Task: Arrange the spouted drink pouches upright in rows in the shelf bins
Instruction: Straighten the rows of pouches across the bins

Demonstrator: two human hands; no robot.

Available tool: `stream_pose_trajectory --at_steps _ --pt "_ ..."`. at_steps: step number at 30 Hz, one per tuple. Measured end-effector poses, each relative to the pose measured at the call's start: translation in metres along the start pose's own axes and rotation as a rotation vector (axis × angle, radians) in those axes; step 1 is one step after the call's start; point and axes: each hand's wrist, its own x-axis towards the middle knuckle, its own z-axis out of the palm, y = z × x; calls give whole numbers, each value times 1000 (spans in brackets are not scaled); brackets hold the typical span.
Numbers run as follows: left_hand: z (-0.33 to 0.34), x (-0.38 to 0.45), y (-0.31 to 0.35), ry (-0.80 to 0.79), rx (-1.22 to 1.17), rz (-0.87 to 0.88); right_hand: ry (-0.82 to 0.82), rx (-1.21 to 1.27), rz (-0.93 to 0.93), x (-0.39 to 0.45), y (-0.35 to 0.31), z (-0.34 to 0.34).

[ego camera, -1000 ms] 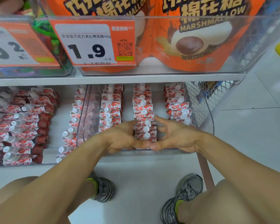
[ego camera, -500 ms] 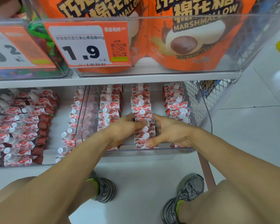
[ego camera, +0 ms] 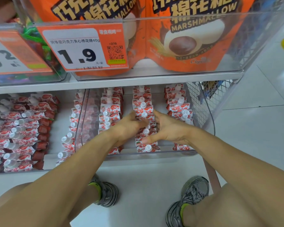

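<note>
Bracketing: left hand [ego camera: 129,126] and right hand [ego camera: 168,128] flank the middle row of pouches [ego camera: 143,122] in the clear bin [ego camera: 154,155].
Left hand state: fingers extended and relaxed, lying against the row's left side; nothing is gripped.
Right hand state: fingers spread, thumb at the row's near end, palm against the right side; nothing is pinched.
Change: one second ago both hands met at the row's front end; they now sit further back, along the middle of the row.
Meaning: judged as squaring the row along its length, front section already tidied.
Pouch location: three upright rows in the clear bin, spouts up; left row [ego camera: 111,112] and right row [ego camera: 179,108] untouched.
Neighbouring stock: pouches in the left bin [ego camera: 20,131] lie on their sides, apparently not yet arranged.
Above: marshmallow bags [ego camera: 187,41] and price tag [ego camera: 82,48].
</note>
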Motion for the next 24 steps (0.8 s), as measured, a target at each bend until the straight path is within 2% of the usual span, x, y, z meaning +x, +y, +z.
stream_pose_trajectory --at_steps 7,9,11,15,21,24 --pt "-8 7 2 -28 22 -16 -50 74 -1 -6 -8 -9" --pt "-13 19 9 128 58 -2 45 70 8 2 -16 -17" --pt "-13 34 16 300 53 6 209 150 -24 15 -18 -21" --pt "-4 64 24 356 91 -22 486 335 -13 59 -12 -10" --pt "8 70 12 418 1 40 557 192 6 80 -14 9" --pt "7 71 11 429 -17 71 557 160 -56 79 -11 8"
